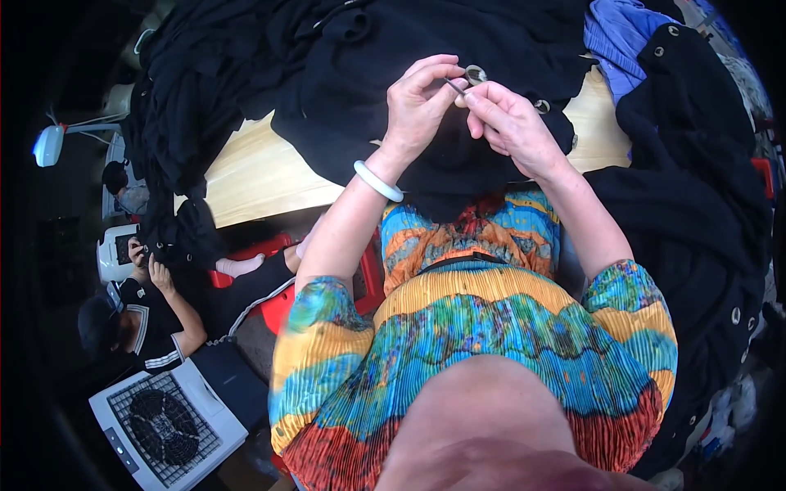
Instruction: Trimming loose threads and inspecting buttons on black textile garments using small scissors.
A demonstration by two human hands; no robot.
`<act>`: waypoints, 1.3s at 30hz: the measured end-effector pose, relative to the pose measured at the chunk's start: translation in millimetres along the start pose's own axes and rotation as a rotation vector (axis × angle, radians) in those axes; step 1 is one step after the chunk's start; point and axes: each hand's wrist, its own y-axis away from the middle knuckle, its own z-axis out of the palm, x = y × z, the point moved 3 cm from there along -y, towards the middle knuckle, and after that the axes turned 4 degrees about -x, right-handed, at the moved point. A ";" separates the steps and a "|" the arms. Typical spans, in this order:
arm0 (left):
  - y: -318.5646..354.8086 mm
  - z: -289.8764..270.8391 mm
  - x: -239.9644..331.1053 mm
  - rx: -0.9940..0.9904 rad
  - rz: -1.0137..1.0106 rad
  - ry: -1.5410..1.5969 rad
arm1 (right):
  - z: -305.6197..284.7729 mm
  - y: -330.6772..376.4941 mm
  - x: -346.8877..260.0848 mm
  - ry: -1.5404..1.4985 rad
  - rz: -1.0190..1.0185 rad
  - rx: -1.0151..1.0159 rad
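My left hand [413, 106] is raised over black cloth [352, 98] on the table, its thumb and index finger pinched on a thin dark piece [453, 87]. Facing it, my right hand [512, 123] pinches the other end of that piece, its remaining fingers curled. Whether the piece is a button seen edge-on or a small tool, I cannot tell. Just past my left index fingertip is a round button [476, 75] with a dark rim and pale centre. Another such button [542, 106] lies on the cloth beside my right hand.
A pale wooden table [266, 176] shows between heaps of black cloth. Blue-violet fabric [622, 41] lies at far right, and a black garment with buttons [688, 221] hangs at the right. On the left, a co-worker [147, 311] handles black cloth near a white fan unit [168, 417].
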 end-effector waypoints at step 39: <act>48.7 18.3 -64.6 0.167 -0.152 -0.253 | -23.5 -0.8 89.1 0.581 -0.253 0.216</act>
